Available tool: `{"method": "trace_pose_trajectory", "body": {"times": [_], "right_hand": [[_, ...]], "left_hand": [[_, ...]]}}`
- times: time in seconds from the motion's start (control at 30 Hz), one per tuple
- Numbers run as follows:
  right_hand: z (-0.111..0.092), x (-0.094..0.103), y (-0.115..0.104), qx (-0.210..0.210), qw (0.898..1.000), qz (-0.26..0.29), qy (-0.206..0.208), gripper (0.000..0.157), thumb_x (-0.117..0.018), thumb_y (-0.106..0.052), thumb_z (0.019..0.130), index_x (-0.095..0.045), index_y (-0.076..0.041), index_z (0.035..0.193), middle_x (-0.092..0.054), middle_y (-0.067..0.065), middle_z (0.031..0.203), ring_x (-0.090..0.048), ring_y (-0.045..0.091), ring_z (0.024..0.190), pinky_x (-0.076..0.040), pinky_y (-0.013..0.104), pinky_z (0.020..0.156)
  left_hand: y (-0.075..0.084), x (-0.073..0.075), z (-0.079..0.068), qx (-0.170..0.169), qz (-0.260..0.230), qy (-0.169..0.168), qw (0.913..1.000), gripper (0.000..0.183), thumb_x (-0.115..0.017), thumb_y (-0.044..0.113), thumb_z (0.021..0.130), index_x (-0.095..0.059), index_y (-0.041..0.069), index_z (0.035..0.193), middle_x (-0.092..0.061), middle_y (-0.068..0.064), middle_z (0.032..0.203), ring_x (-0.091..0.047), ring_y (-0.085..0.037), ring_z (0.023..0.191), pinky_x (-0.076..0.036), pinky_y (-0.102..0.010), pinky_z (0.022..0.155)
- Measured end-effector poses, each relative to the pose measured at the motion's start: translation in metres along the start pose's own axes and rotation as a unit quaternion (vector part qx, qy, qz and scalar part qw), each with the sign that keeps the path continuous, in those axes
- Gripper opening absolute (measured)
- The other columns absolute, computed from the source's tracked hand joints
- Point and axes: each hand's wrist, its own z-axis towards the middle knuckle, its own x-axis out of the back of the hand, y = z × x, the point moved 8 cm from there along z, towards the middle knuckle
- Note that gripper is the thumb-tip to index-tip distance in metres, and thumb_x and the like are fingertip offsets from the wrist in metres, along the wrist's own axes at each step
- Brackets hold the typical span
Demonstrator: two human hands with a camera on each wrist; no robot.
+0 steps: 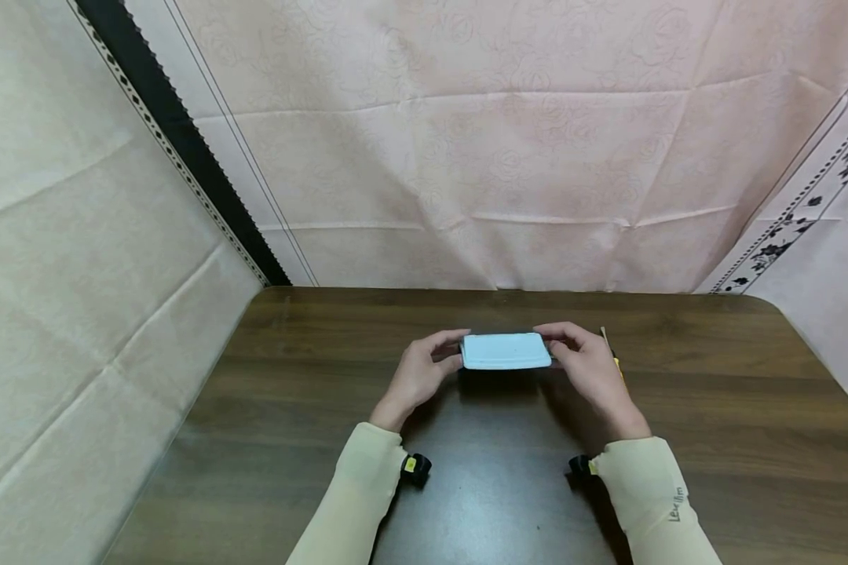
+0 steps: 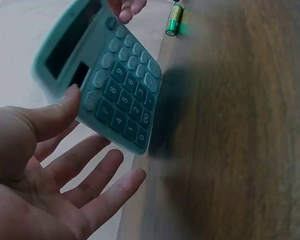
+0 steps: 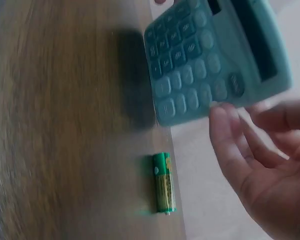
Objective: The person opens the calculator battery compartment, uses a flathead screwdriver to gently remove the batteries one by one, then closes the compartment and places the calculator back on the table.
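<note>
A light blue-green calculator point(image 1: 506, 351) is held up over the table between both hands, tilted. In the left wrist view its dark display and number keys point(image 2: 122, 95) are visible. My left hand point(image 1: 420, 373) pinches one side edge, thumb on the front beside the display and index finger behind; the other fingers spread below. At the opposite edge my right hand point(image 1: 590, 373) pinches the calculator, with the thumb by the keys in the right wrist view. A green and gold battery point(image 3: 164, 182) lies on the table near the right hand.
The brown wooden table point(image 1: 290, 408) has rounded back corners. Behind it hangs a pale patterned cloth point(image 1: 466, 157), with more cloth at both sides. A thin yellow-and-dark object point(image 1: 613, 353), partly hidden, shows behind the right hand in the head view.
</note>
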Motion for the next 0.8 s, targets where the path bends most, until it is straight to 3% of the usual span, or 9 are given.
{"method": "trace_pose_trajectory", "body": {"times": [0.13,0.27,0.37,0.63,0.8], "right_hand": [[-0.0003,0.0004,-0.004,0.043,0.999,-0.027,-0.017,0.034,-0.062,-0.008,0.107,-0.067,-0.004,0.141,-0.07,0.017,0.131,-0.068,0.029,0.114,-0.056,0.026,0.088],[-0.0003,-0.0006,-0.0066,0.07,0.997,-0.018,-0.033,0.041,-0.066,-0.003,0.104,-0.064,-0.004,0.145,-0.068,0.018,0.135,-0.067,0.032,0.122,-0.052,0.018,0.089],[0.0006,-0.0003,-0.0066,0.074,0.997,-0.016,-0.03,0.043,-0.066,-0.001,0.103,-0.064,-0.004,0.146,-0.068,0.017,0.136,-0.067,0.032,0.121,-0.052,0.017,0.089],[0.0017,-0.0005,-0.0058,0.073,0.997,-0.018,-0.003,0.041,-0.072,-0.015,0.104,-0.066,-0.007,0.143,-0.072,0.015,0.126,-0.069,0.034,0.111,-0.053,0.019,0.084],[0.001,-0.0024,-0.0073,0.08,0.997,-0.007,0.004,0.04,-0.073,-0.017,0.104,-0.067,-0.004,0.141,-0.073,0.017,0.12,-0.071,0.035,0.105,-0.058,0.025,0.085]], "left_hand": [[0.0025,0.0024,0.0003,-0.011,-0.001,0.02,0.9997,0.041,-0.069,0.007,0.104,-0.068,0.016,0.145,-0.067,-0.006,0.141,-0.064,-0.027,0.127,-0.056,-0.044,0.099],[0.0043,0.0047,0.0015,-0.018,0.0,0.041,0.999,0.04,-0.07,0.007,0.104,-0.069,0.015,0.143,-0.07,-0.005,0.136,-0.067,-0.024,0.123,-0.057,-0.043,0.096],[0.0049,0.0066,0.0022,-0.02,0.004,0.056,0.9982,0.038,-0.071,0.011,0.103,-0.071,0.015,0.141,-0.073,-0.004,0.13,-0.069,-0.022,0.118,-0.057,-0.043,0.096],[0.0021,0.009,0.0014,-0.013,0.001,0.074,0.9972,0.038,-0.072,0.032,0.104,-0.072,0.017,0.138,-0.074,-0.001,0.124,-0.068,-0.019,0.112,-0.056,-0.045,0.096],[0.0012,0.0101,0.0017,-0.009,-0.002,0.09,0.9959,0.035,-0.073,0.036,0.103,-0.076,0.015,0.132,-0.075,0.001,0.111,-0.066,-0.016,0.099,-0.056,-0.04,0.085]]}}
